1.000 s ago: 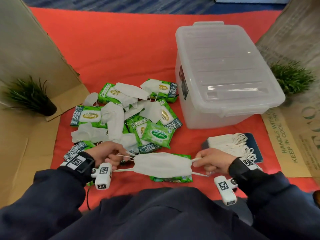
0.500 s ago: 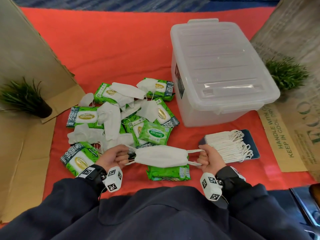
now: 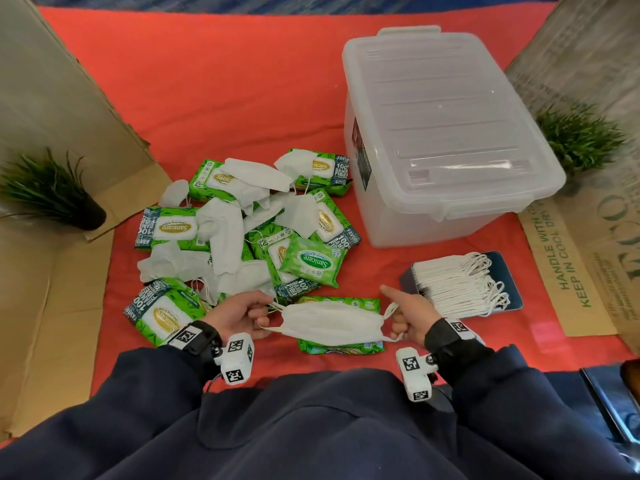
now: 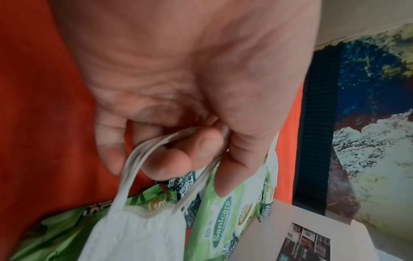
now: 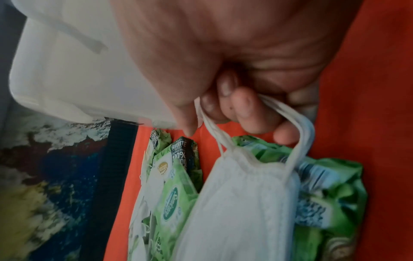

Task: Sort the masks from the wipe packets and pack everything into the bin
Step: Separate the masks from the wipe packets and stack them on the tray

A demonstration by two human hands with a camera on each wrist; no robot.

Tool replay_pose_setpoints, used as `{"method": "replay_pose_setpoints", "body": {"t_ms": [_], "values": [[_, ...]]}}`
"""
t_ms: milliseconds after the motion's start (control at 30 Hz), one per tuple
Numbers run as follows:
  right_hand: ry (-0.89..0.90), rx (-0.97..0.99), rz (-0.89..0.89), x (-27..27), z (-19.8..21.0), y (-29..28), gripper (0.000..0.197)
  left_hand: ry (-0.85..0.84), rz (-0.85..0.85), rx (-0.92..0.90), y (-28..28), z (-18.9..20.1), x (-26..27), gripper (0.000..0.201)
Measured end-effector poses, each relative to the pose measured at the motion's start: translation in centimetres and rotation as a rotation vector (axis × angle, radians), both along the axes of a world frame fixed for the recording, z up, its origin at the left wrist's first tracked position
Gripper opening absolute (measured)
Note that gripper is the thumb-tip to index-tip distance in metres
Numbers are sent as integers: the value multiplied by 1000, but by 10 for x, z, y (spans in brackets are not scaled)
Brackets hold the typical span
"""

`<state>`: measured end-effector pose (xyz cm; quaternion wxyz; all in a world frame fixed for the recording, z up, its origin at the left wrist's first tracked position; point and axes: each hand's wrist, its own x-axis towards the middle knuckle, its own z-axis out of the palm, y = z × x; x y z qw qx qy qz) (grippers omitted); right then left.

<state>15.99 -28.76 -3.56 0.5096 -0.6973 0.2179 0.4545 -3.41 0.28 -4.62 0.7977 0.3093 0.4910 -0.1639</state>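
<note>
Currently left hand [image 3: 239, 315] and right hand [image 3: 410, 315] each curl fingers [image 4: 176, 159] through an ear loop of one white mask [image 3: 332, 323], stretched above a wipe packet [image 3: 341, 346]; bin [image 3: 440, 133] lidded.

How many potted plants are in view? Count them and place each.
2. One potted plant stands on the cardboard at the left, beyond the packet pile; the other plant stands at the right, just past the bin. More could sit outside the view.
</note>
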Motion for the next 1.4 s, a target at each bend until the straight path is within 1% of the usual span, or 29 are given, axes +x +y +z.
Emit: {"method": "replay_pose_setpoints", "body": {"t_ms": [67,133,233,333,400,467,500,567,633,667,733,833,900,933,967,1033,1100,1167,1233,1300,1333,1400], "values": [[-44,-78,-12,1,-9,6,36,32,-28,11,3,-1,1,23],[-94,-184,47,1,-19,12,43,64,-49,22,7,0,1,22],[-168,-266,109,0,-32,12,43,106,-96,59,8,0,-1,21],[-203,-309,155,0,-38,10,43,123,-173,127,3,3,-2,11],[-240,-310,207,2,-38,11,43,108,-249,196,3,5,-5,12],[-310,-273,258,6,-36,12,39,91,-358,290,9,8,-6,23],[-355,-260,291,8,-32,12,37,91,-431,366,14,12,-6,28],[-440,-238,377,12,-18,16,37,88,-567,552,25,24,-3,26],[-525,-199,485,17,1,28,29,65,-666,711,42,38,2,21],[-563,-158,535,20,10,36,21,46,-680,762,52,43,4,19],[-604,-78,634,24,31,61,9,8,-648,826,76,54,11,17],[-631,21,724,32,54,109,11,0,-569,952,111,63,22,15],[-662,76,731,37,62,144,21,45,-563,1068,129,61,29,17],[-678,80,739,40,64,162,25,82,-591,1129,136,57,31,20],[-688,85,753,44,65,178,24,123,-638,1189,141,52,34,24],[-708,86,787,53,66,211,15,208,-706,1274,146,39,37,32],[-755,80,812,62,63,241,9,244,-676,1287,143,27,40,40],[-791,51,825,72,57,270,9,257,-666,1300,136,20,44,52],[-841,-31,864,81,49,294,16,265,-705,1329,131,13,49,63],[-893,-109,923,91,40,314,20,251,-716,1322,133,7,56,67],[-920,-138,962,96,36,324,23,231,-690,1299,136,6,60,68],[-972,-201,1065,107,26,341,36,191,-585,1247,146,7,66,72]]}}
